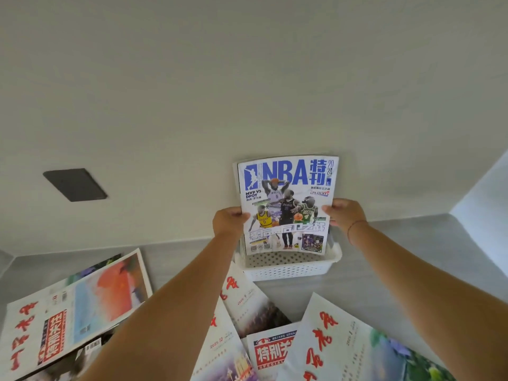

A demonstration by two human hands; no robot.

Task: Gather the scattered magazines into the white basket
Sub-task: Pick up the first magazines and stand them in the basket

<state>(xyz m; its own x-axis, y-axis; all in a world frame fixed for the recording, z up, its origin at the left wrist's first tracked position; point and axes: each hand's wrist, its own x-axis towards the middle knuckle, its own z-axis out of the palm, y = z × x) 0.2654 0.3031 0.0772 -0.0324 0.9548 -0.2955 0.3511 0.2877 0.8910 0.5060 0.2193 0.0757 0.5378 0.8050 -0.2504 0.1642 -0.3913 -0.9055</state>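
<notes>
An NBA magazine (287, 193) with a blue title stands upright in the white perforated basket (288, 268) at the back of the grey counter, against the wall. My left hand (229, 222) grips its left edge and my right hand (345, 215) grips its right edge. The magazine's bottom edge is down inside the basket. Several more magazines lie scattered on the counter nearer me: one with red script at the left (74, 312), one just in front of the basket (247, 301), and others at the lower right (338, 345).
The grey counter (398, 270) ends at a pale wall behind the basket. A dark rectangular wall plate (74, 184) sits on the wall at the left. A side wall closes the counter off at the right.
</notes>
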